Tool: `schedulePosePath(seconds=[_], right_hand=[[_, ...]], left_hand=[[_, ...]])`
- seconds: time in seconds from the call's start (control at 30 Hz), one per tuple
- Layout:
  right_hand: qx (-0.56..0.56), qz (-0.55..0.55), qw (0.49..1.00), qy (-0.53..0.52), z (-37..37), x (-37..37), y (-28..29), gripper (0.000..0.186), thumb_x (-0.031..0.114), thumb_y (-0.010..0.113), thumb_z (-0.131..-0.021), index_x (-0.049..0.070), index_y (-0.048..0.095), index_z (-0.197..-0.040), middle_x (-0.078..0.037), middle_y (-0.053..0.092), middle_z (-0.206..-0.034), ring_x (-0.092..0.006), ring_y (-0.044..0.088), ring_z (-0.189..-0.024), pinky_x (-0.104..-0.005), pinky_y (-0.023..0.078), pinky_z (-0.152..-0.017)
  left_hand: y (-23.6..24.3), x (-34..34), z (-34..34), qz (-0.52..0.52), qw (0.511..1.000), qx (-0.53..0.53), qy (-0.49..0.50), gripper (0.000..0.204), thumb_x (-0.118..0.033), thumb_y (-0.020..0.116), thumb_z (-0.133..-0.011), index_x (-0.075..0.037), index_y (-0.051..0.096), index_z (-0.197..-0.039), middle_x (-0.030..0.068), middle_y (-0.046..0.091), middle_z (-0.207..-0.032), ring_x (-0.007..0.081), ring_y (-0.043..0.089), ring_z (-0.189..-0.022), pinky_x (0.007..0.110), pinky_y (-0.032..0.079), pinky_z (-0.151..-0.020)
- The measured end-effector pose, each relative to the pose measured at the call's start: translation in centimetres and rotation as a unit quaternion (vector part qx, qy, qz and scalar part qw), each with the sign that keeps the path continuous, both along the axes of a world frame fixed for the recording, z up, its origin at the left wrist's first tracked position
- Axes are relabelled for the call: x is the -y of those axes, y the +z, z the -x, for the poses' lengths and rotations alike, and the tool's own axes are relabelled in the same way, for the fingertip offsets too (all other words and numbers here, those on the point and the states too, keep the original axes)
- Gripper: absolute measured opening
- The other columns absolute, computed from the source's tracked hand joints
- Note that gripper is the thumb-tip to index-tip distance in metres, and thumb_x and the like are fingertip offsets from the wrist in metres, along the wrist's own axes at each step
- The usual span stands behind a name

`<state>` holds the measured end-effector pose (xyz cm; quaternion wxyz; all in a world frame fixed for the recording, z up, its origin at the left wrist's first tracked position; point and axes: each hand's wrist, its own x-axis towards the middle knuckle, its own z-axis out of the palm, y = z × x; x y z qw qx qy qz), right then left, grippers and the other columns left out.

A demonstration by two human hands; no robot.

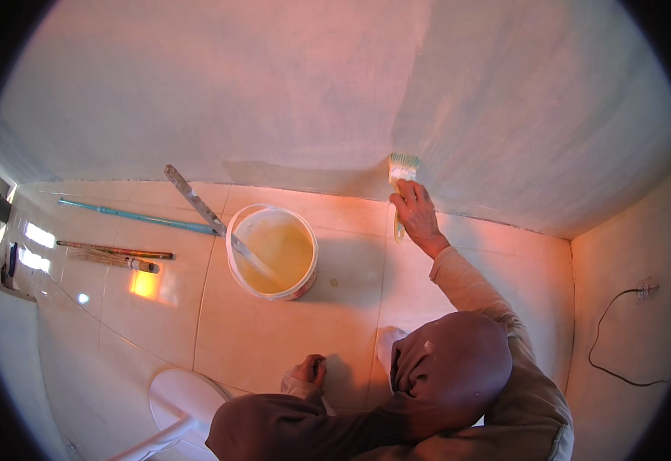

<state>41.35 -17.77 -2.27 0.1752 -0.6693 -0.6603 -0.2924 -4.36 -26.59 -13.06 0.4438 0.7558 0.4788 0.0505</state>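
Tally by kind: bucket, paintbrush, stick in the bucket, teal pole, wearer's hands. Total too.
Bucket: 1
Paintbrush: 1
Stick in the bucket: 1
Teal pole: 1
Hands: 2, left hand and right hand
Total: 6

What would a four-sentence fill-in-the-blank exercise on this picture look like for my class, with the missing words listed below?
1. The right hand holds a ____, bristles toward the wall.
2. A flat stick stands tilted in the white ____.
3. The teal pole lies on the tiled ____.
4. A dark cable hangs on the picture's ____ side.

Missing words: paintbrush; bucket; floor; right.
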Motion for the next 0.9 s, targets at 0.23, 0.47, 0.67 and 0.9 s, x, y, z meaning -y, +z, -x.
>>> schedulePosePath(seconds=[0.23, 0.47, 0.67, 0.9], right_hand=[[-0.064, 0.147, 0.987, 0.001, 0.2, 0.9, -5.6, 0.025, 0.005, 0.070, -0.075, 0.006, 0.062, -0.098, -0.011, 0.053, -0.123, -0.0319, 0.053, -0.115, -0.0437, 0.051, -0.095], [-0.101, 0.104, 0.989, 0.014, -0.2, 0.3, 1.3, 0.029, -0.003, 0.070, -0.073, 0.006, 0.062, -0.099, -0.011, 0.055, -0.120, -0.0321, 0.055, -0.112, -0.0433, 0.055, -0.089], [-0.032, -0.020, 0.999, -0.002, 0.6, 1.1, 4.6, 0.027, 0.000, 0.070, -0.075, 0.008, 0.061, -0.099, -0.011, 0.057, -0.125, -0.0335, 0.057, -0.116, -0.0445, 0.053, -0.093], [-0.029, 0.050, 0.998, -0.004, -1.3, 1.5, -2.7, 0.024, 0.003, 0.069, -0.076, 0.007, 0.060, -0.098, -0.012, 0.054, -0.123, -0.0328, 0.055, -0.114, -0.0439, 0.053, -0.094]], left_hand=[[0.3, -0.1, 0.3, -0.002, 1.000, 0.015, 0.000, 0.022, -0.031, 0.065, -0.097, -0.017, 0.064, -0.114, 0.0181, 0.072, -0.087, 0.0395, 0.071, -0.084, 0.048, 0.054, -0.072], [-0.2, 0.1, 0.2, -0.011, 1.000, 0.002, -0.002, 0.021, -0.030, 0.066, -0.097, -0.017, 0.064, -0.114, 0.0184, 0.072, -0.087, 0.0401, 0.071, -0.083, 0.049, 0.053, -0.071], [-0.8, 0.2, 0.2, -0.037, 0.999, 0.028, 0.004, 0.020, -0.029, 0.067, -0.096, -0.019, 0.064, -0.113, 0.0152, 0.070, -0.078, 0.0380, 0.069, -0.074, 0.048, 0.051, -0.064], [0.3, -0.2, 0.3, 0.017, 0.999, 0.033, -0.002, 0.020, -0.031, 0.066, -0.097, -0.018, 0.064, -0.111, 0.0185, 0.070, -0.081, 0.0398, 0.070, -0.079, 0.049, 0.052, -0.066]])
